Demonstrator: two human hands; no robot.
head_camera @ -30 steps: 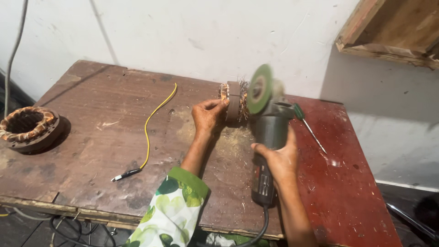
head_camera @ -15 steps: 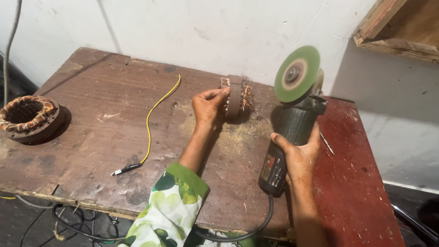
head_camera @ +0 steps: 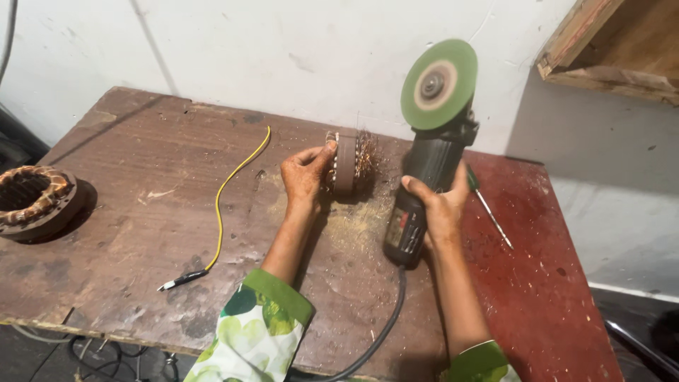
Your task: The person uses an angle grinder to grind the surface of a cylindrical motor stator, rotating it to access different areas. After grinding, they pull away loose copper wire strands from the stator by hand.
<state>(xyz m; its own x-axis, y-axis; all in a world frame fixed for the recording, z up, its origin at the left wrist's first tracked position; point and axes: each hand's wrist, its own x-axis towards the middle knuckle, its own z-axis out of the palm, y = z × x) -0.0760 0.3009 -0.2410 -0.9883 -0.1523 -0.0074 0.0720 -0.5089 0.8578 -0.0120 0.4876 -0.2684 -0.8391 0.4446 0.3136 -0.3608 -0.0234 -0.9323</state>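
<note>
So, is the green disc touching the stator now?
No, the green disc is lifted in the air, apart from the stator under the left hand.

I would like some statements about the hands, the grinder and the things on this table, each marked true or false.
1. The right hand holds the angle grinder with its green disc raised off the table. True.
2. The left hand rests on the yellow wire. False: it steadies the upright stator; the wire lies apart.
3. A screwdriver lies right of the grinder. True.
4. A second wound stator is stacked on the first. False: it lies at the table's left edge.
</note>
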